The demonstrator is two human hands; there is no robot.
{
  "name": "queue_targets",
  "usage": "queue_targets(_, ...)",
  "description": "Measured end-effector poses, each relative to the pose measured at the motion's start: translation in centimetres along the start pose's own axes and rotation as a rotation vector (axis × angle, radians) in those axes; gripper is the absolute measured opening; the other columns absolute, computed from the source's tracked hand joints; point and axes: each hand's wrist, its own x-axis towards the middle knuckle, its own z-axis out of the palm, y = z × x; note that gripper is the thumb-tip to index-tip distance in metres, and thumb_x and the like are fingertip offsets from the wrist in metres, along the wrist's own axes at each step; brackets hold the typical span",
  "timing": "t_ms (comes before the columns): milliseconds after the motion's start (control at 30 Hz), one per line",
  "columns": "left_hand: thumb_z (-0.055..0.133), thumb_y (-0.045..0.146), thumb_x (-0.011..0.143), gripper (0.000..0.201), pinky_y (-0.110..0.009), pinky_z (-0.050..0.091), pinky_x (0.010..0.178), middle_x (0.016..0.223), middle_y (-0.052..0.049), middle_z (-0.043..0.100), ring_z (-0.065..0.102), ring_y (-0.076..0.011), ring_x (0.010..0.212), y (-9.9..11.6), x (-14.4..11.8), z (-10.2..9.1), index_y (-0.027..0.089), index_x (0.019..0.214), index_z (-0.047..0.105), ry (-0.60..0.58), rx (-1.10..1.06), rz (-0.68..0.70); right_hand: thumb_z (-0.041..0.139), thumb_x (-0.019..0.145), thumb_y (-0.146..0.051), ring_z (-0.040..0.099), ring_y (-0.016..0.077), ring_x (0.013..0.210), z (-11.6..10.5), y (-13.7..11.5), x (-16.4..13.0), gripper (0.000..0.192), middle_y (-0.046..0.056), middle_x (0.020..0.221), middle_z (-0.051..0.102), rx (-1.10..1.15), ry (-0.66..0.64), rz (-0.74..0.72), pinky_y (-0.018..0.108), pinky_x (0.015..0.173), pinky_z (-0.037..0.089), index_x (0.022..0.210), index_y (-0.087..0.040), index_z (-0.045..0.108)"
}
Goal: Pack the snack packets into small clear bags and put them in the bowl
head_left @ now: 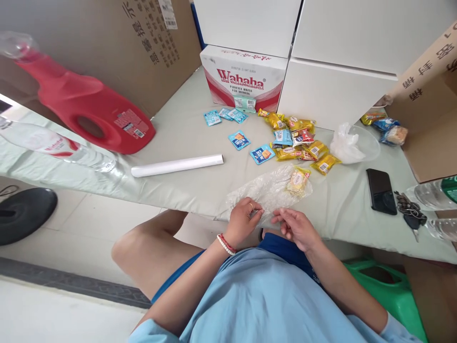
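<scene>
A clear, crinkled plastic bag point(257, 188) lies flat at the table's front edge, with a yellow-wrapped snack point(299, 181) at its far right end. My left hand point(244, 220), wearing a ring and bracelets, pinches the bag's near edge between thumb and fingers. Just right of it, my right hand point(298, 227) hovers by the same edge, fingers loosely bent and apart, with nothing visible in them. Beyond the bag is a pile of small snack packets point(285, 150), mostly yellow, some blue and red. Two dark blue packets point(262, 154) lie beside it.
A white paper roll point(178, 165), red jug point(93, 109) and water bottle point(60, 145) are at left. Light blue sachets point(224, 116) lie before a Wahaha carton point(246, 78). At right are a white plastic bag point(346, 143), phone point(381, 191), keys point(410, 209) and bottles point(433, 194).
</scene>
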Motion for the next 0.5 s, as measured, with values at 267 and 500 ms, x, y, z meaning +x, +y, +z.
queue_targets(267,0.067,0.025,0.09,0.017,-0.037,0.049,0.086,0.107,-0.008,0.066,0.063,-0.0249,0.101,0.0,-0.6,0.5,0.022,0.106,0.07,-0.071,0.221,0.021,0.09,0.058,-0.051,0.048,0.0067,0.045,0.6,-0.1,1.6,0.047,0.001,0.07,0.069,0.01,0.082,-0.105,0.018,0.036,0.031,0.082,-0.017,0.068)
queue_targets(500,0.057,0.025,0.097,0.018,-0.034,0.044,0.077,0.093,-0.007,0.067,0.063,-0.0227,0.089,0.3,-0.1,0.7,0.022,0.089,0.073,-0.136,0.31,0.016,0.087,0.063,-0.054,0.048,0.0078,0.045,-0.3,0.3,0.3,0.045,0.0,0.07,0.066,-0.073,0.168,-0.202,0.02,0.035,0.033,0.084,-0.02,0.068)
